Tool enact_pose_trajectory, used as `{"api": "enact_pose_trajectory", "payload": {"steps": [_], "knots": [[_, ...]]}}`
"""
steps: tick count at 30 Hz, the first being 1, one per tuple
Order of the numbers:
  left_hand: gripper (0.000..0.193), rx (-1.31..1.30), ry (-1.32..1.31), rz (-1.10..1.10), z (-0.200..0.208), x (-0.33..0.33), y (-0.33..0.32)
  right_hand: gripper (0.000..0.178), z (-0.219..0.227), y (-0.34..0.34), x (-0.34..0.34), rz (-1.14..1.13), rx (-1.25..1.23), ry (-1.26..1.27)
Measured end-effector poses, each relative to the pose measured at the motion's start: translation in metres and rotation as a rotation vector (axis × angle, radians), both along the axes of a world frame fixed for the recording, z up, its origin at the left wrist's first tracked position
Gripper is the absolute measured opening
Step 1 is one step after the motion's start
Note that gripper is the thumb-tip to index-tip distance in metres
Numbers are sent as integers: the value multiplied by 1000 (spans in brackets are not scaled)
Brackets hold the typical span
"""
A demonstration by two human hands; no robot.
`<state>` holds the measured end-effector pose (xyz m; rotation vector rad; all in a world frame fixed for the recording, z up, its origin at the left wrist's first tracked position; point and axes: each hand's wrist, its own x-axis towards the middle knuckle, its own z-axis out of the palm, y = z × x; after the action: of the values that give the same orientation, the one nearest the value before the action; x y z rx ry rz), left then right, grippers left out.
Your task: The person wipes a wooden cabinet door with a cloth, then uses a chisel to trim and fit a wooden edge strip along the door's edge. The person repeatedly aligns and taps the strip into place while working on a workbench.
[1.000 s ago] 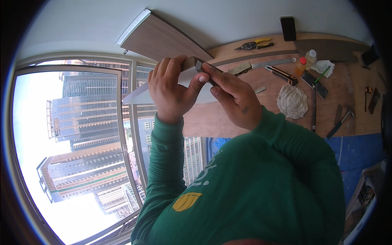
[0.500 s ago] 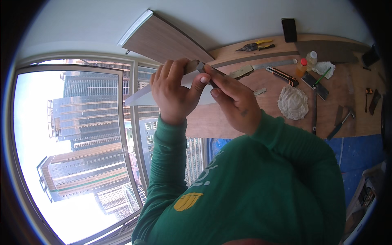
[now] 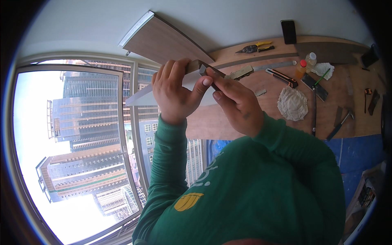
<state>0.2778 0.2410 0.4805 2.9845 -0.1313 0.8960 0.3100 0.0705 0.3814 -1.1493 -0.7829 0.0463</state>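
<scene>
White board, held above tabletop's left end.
Left hand clasps its edge, right hand pinches near its corner; steady grip, light fingertip pressure advisable.

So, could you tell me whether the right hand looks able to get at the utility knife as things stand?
Probably yes, if the right hand takes its fingers off the board: the utility knife lies uncovered on the table to that hand's right.
</scene>
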Motion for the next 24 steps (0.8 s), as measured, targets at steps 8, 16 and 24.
{"api": "enact_pose_trajectory", "payload": {"steps": [8,16,24], "knots": [[66,12,-25,-6,-1,2,0,53,0,1,2,20,33,22],[61,24,-38,11,-3,1,0,52,4,-3,6,120,-23,77],[58,18,-64,31,-5,4,-2,52,3,1,9,62,-23,29]]}}
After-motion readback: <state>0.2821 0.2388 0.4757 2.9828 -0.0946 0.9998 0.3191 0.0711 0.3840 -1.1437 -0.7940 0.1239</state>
